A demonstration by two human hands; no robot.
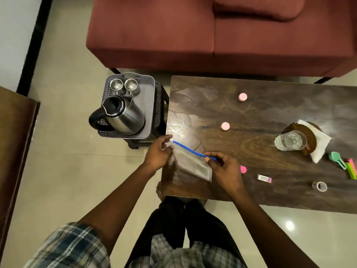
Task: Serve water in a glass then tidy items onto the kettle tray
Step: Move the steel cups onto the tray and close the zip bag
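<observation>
A clear plastic zip bag [193, 165] with a blue seal strip lies at the near left corner of the dark wooden table [270, 113]. My left hand [158, 153] pinches its left end and my right hand [224, 169] pinches the right end of the blue strip. A glass of water [289, 141] stands on a brown coaster over a white napkin at the right. The steel kettle [121, 117] and two steel cups [124, 85] sit on the grey tray [146, 97] on a stool left of the table.
Three pink round pieces [242, 97] [225, 126] [243, 169] lie on the table, along with a small eraser box [264, 178], a tape roll [319, 186], highlighters [351, 168] and a green scoop [337, 158]. A maroon sofa [212, 31] stands behind.
</observation>
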